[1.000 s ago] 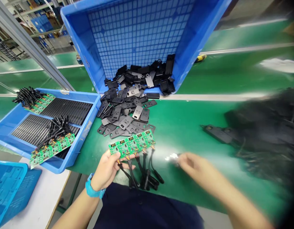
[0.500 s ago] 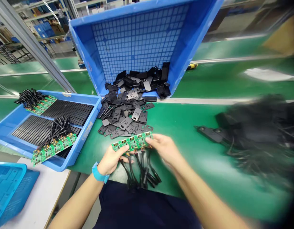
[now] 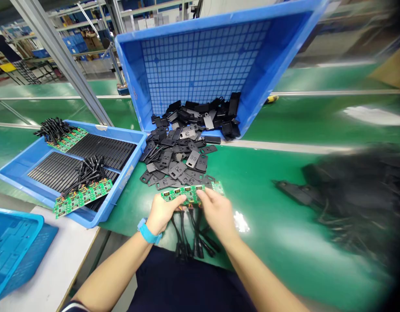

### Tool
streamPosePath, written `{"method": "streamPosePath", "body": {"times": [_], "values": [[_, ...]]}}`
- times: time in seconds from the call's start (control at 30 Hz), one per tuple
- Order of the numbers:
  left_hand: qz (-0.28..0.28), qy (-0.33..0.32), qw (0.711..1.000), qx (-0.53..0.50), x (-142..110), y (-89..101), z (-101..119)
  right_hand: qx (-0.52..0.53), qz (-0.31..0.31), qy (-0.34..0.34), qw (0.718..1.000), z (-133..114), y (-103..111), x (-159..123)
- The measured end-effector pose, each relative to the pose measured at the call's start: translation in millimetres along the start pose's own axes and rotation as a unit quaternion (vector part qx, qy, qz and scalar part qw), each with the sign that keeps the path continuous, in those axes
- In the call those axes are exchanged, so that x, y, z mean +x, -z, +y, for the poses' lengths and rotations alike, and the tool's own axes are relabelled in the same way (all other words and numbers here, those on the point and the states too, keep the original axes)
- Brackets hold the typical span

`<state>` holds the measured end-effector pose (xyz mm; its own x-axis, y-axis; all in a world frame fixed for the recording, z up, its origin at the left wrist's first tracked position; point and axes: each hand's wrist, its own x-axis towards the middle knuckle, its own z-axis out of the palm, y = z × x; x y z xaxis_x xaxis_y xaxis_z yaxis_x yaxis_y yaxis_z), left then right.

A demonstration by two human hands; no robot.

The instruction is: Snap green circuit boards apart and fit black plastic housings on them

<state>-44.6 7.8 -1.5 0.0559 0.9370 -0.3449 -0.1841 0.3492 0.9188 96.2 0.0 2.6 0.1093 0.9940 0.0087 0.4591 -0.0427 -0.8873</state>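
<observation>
A green circuit board strip (image 3: 191,196) with small digit displays is held between both hands, just above the green bench. My left hand (image 3: 164,211) grips its left part, thumb on top. My right hand (image 3: 217,212) pinches it toward the right, and the strip's right end shows beyond the fingers. Black cables with plugs (image 3: 196,247) hang from the board's near edge toward my body. Beyond the board lies a heap of flat black plastic covers (image 3: 177,169), some with slots.
A large blue crate (image 3: 206,65) lies on its side behind the heap, with black parts spilling out. At left, a blue tray (image 3: 122,180) holds black strips and more cabled boards (image 3: 86,197). A blurred dark pile (image 3: 356,195) is at right; a blue basket (image 3: 21,251) stands at lower left.
My right hand has moved inward along the board, so the board's right end now shows past it. The left hand keeps its grip. The whole view has shifted slightly.
</observation>
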Motion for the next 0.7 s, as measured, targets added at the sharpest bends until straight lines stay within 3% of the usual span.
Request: {"method": "streamPosePath", "body": {"times": [0.07,0.17,0.3,0.4,0.5,0.7], "values": [[0.051,-0.022,0.998,0.009,3.2,-2.7,-5.3,0.006,0.034,-0.003,0.999,-3.3,-8.6,-2.8],[0.055,-0.020,0.998,-0.005,4.2,-2.4,-7.5,0.033,0.036,-0.016,0.999,-1.7,-14.0,0.5],[0.020,-0.020,1.000,0.001,-4.6,11.9,0.0,0.085,-0.044,-0.057,0.994,7.2,-10.6,5.9],[0.041,-0.005,0.999,0.017,-11.9,33.2,5.0,0.108,-0.126,-0.091,0.982,15.6,-7.8,2.2],[0.065,0.037,0.997,-0.007,-13.5,53.8,4.0,0.081,-0.158,-0.099,0.979,21.8,-10.5,-3.1],[0.003,0.071,0.997,0.005,-10.6,69.6,-2.1,-0.030,-0.154,-0.067,0.985,17.0,-21.7,-4.5]]}}
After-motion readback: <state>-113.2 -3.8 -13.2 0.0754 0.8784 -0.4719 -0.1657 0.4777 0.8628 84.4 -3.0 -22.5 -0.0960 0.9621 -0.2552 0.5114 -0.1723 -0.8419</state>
